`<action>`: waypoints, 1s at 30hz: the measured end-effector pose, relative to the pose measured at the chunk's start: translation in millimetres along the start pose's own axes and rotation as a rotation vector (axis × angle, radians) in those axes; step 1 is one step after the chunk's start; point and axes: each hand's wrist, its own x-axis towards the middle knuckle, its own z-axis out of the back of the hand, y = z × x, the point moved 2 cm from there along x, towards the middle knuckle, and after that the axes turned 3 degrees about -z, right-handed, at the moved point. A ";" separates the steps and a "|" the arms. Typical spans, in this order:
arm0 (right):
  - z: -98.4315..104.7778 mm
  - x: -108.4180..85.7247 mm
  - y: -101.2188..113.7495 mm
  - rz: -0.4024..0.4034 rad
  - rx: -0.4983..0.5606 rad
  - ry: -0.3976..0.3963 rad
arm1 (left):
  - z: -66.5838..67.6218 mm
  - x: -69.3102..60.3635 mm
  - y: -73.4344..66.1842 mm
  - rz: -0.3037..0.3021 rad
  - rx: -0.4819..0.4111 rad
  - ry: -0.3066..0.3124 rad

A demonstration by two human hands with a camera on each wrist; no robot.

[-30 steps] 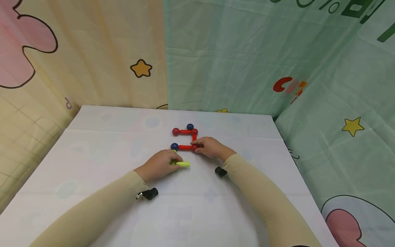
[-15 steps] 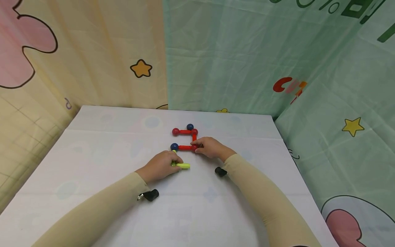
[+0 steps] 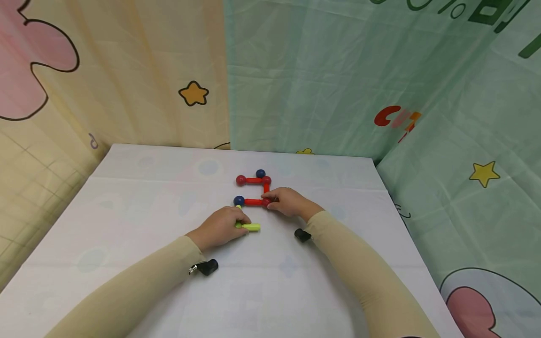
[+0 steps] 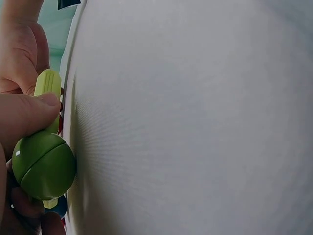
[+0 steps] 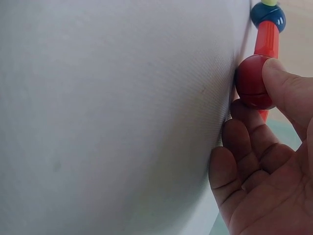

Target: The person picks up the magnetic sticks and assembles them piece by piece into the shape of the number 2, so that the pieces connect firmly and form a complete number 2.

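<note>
My left hand [image 3: 220, 227] pinches a green ball [image 4: 44, 164] joined to yellow-green rods. One yellow-green rod [image 3: 252, 227] sticks out to the right; in the left wrist view the thumb lies over it. The other rod runs up to a dark blue ball [image 3: 239, 201] and appears to touch it. From that ball a red rod [image 3: 253, 202] leads to a red ball [image 5: 254, 83], which my right hand [image 3: 291, 202] holds between thumb and fingers. Beyond, another red rod [image 3: 266, 188] climbs to a further red ball [image 3: 266, 180].
At the far end of the figure, a red rod [image 3: 254, 180] links to a red ball [image 3: 241, 180] on the left, and a second dark blue ball [image 3: 260, 173] sits behind. A white cloth covers the table [image 3: 127, 197]. Printed curtains [image 3: 313, 94] hang behind it and at the sides.
My left hand has drawn slightly toward me with the green ball and rods, showing more of the rod below the blue ball. My right hand has stayed in place.
</note>
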 end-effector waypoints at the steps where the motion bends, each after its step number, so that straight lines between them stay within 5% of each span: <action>1: 0.2 0.1 0.1 0.000 -0.001 0.003 | 0.1 0.0 -0.2 -0.001 0.000 0.001; 9: 11.9 -0.3 -3.6 0.047 -0.004 0.004 | -2.3 0.1 -1.0 0.008 0.000 0.011; 18: 34.4 34.9 -7.1 -0.100 0.194 -0.224 | -5.5 1.5 1.0 0.030 -0.032 0.011; 30: 24.7 71.6 -2.5 -0.142 0.233 -0.193 | -9.1 -0.6 1.2 0.035 -0.050 0.006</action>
